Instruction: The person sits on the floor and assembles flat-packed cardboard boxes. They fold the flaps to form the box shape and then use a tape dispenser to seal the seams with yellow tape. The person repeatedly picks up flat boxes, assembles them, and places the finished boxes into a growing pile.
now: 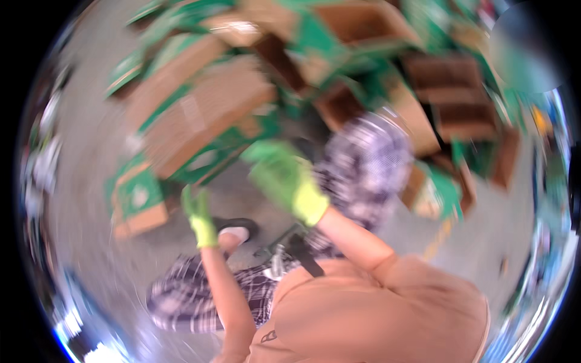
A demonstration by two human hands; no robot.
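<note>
My left hand (198,216), in a green and yellow-green glove, is raised with its fingers stretched and apart, and holds nothing. Close to it stands a small green and brown carton (140,195). My right hand (283,180), gloved the same way, hovers in front of my right knee. Motion blurs its fingers, but they look extended to the left with nothing in them. Beyond both hands lies a long brown cardboard box (206,118) with green sides and a strip of tape across it. Neither hand visibly touches it.
Green and brown cartons are heaped ahead, among them an open-topped box (363,27) and brown open boxes (463,100) at the right. A green carton (433,193) lies right of my plaid-covered right knee (372,154). Grey concrete floor (91,145) shows at the left.
</note>
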